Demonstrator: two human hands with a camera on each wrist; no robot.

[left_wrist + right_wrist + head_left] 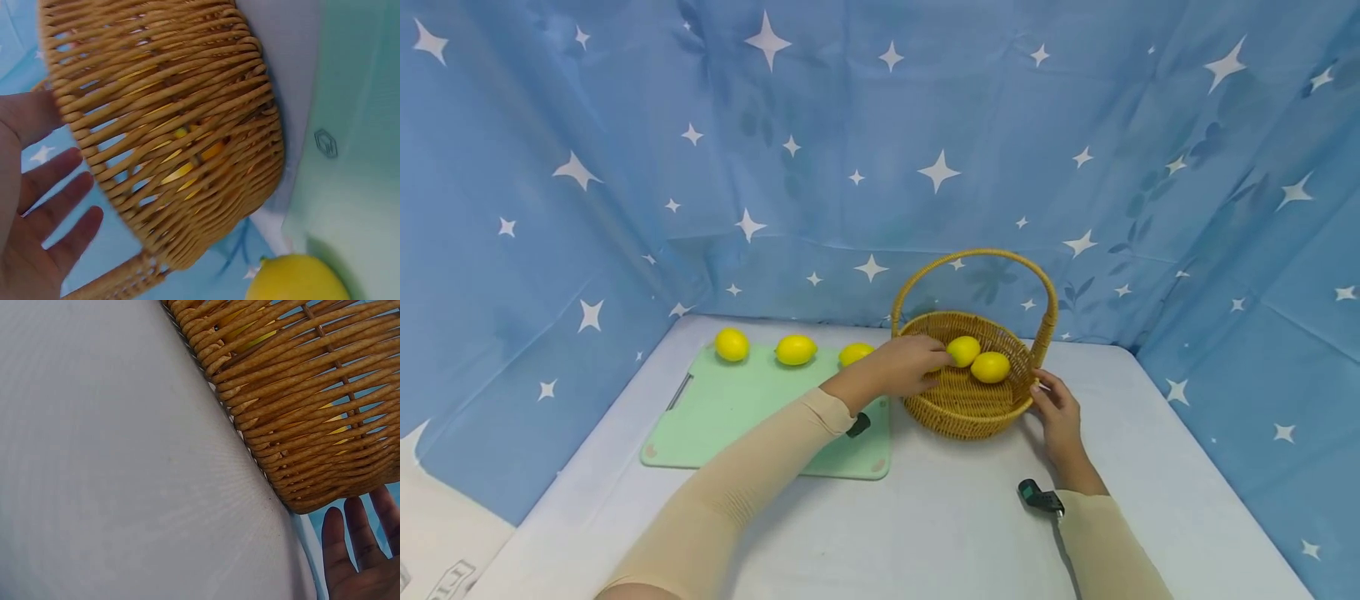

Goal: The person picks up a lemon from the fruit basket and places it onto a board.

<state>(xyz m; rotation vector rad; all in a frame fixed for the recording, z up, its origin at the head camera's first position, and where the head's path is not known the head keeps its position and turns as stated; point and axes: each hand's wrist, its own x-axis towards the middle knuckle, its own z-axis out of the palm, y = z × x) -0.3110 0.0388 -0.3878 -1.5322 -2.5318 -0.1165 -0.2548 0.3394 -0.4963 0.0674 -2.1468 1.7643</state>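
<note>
A wicker basket [958,425] with a tall arched handle stands on the table. Inside lie two lemons [990,367], and a bit of yellow shows beneath my left fingers. My left hand [910,365] reaches over the basket's left rim; in the left wrist view its fingers are spread apart, with no lemon visible between them. At the basket's right side, near the handle's foot, my right hand [1060,417] touches the rim. Its fingers [337,544] look straight against the outer weave in the right wrist view; the thumb is out of that view.
A light green cutting board [760,417] lies left of the basket. Along its far edge are three lemons: one at the corner [732,344], one midway [795,350] and one partly behind my left arm [855,354]. A blue star-patterned curtain [820,167] surrounds the white table [925,533].
</note>
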